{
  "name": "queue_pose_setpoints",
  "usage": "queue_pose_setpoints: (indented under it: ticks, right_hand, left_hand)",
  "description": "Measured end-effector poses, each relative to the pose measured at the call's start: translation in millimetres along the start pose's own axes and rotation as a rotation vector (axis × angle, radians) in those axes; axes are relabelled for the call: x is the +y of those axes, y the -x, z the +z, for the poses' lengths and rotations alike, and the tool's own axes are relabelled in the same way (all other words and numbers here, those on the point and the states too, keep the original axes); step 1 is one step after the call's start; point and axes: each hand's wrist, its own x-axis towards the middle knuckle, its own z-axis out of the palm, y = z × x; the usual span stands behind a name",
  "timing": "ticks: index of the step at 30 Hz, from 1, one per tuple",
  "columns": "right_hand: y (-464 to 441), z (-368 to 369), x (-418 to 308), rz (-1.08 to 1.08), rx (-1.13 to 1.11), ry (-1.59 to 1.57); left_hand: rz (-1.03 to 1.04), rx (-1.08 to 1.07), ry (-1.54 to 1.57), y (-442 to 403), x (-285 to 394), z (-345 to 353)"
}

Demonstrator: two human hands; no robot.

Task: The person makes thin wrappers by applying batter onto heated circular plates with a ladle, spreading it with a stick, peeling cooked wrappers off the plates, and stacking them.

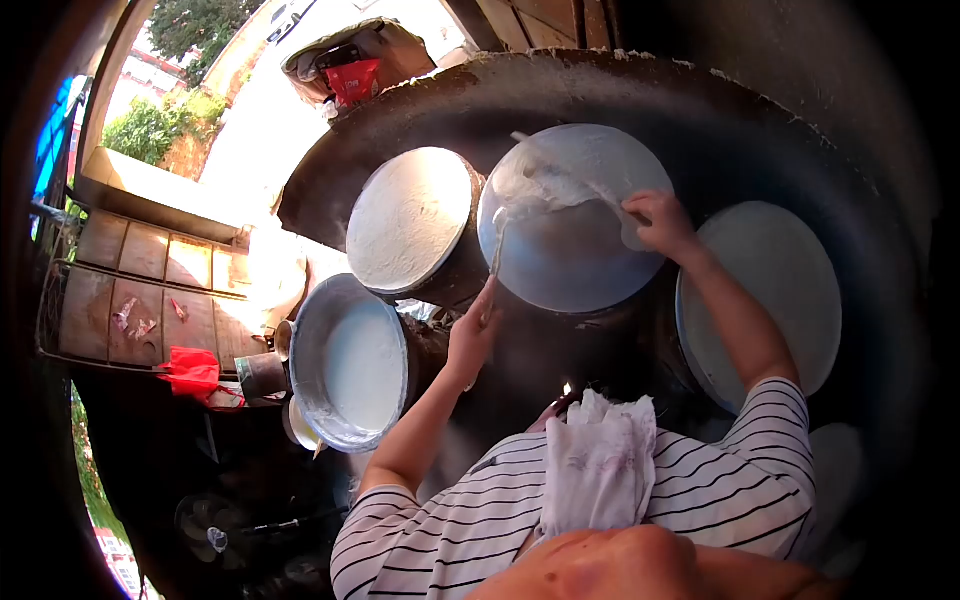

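Note:
My left hand (472,338) is closed around a thin, pale-tipped stick (498,250), which points up to the near left edge of a large round griddle (560,270). My right hand (660,222) pinches the edge of a thin whitish sheet (545,188), over the griddle's right side. Crumpled and partly lifted, the sheet stretches across the far half of the griddle, with steam or motion blurring its outline. Bare grey-blue surface shows on the near half.
Left of the griddle is another round top coated white (412,215). Nearer stands a basin of white liquid (360,365). A third round griddle (770,300) lies right, beside a curved dark wall (560,85). A fan (215,535) stands lower left; a cloth (600,460) hangs at the chest.

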Motion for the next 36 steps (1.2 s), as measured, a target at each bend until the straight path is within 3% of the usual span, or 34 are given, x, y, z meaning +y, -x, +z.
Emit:
queue_pose_setpoints:
  ticks: [1, 4, 7, 8, 11, 12, 15, 16, 19, 21, 23, 24, 25, 28, 31, 32, 35, 36]
  right_hand:
    - [-10.1, 10.4, 12.6, 0.038, 0.042, 0.032]
    - [-5.6, 27.5, -16.4, -0.043, -0.205, -0.184]
    - [23.7, 16.3, -24.1, -0.084, -0.255, -0.224]
    - [24.9, 9.5, -20.0, -0.044, -0.321, -0.315]
    - [-12.8, -16.8, -13.6, 0.347, -0.338, -0.338]
    - [-29.7, -4.3, 7.4, 0.193, -0.131, -0.233]
    - [-49.6, 29.8, 16.0, -0.153, -0.237, -0.182]
    - [-37.0, 35.0, 7.0, -0.09, -0.296, -0.311]
    - [5.4, 10.1, -10.1, -0.128, -0.369, -0.298]
    - [2.0, -6.7, -10.5, 0.002, -0.463, -0.351]
    - [-13.8, -7.3, 4.5, 0.095, -0.414, -0.389]
    - [-21.6, 0.8, 4.8, 0.025, -0.288, -0.396]
    - [-20.2, -1.6, 7.6, 0.007, -0.347, -0.39]
    - [-4.7, -22.3, -10.3, -0.014, -0.547, -0.347]
    - [26.0, -49.0, 3.8, 0.147, -0.619, -0.536]
    - [24.1, -50.8, -0.2, 0.287, -0.637, -0.476]
    - [19.0, -11.1, 4.7, 0.102, -0.355, -0.394]
    - [28.6, -9.7, -4.8, 0.093, -0.409, -0.483]
  left_hand:
    - [0.002, -0.012, -0.066, 7.7, -2.1, 2.4]
    - [-0.029, -0.069, -0.084, 14.7, 7.8, 3.3]
    - [-0.027, -0.068, -0.101, 42.2, 4.1, -3.4]
    - [-0.064, -0.094, -0.072, 45.1, 3.7, -6.5]
    - [-0.121, -0.157, -0.021, 53.3, 7.5, -3.8]
    - [-0.074, -0.145, -0.04, 44.5, 8.8, 1.2]
    - [-0.034, -0.133, -0.051, 29.4, 9.0, 12.8]
    - [-0.072, -0.15, -0.029, 33.2, 8.2, 10.6]
    - [-0.146, -0.151, -0.041, 65.9, 7.4, 7.0]
    - [-0.085, -0.136, 0.047, 82.5, -6.9, 2.7]
    - [-0.298, -0.167, 0.005, 80.6, 1.5, -0.4]
    - [-0.367, -0.177, 0.025, 75.4, 11.8, -0.2]
    - [-0.428, -0.181, 0.044, 68.9, 18.2, 0.2]
    - [-0.412, -0.127, 0.231, 87.6, 18.1, -16.5]
    - [-0.379, -0.03, 0.262, 92.0, 15.3, -37.6]
    - [-0.358, 0.009, 0.248, 79.6, 15.4, -38.1]
    - [-0.265, 0.012, 0.345, 37.6, -2.2, -22.7]
    - [-0.3, -0.008, 0.401, 43.3, 5.6, -12.6]
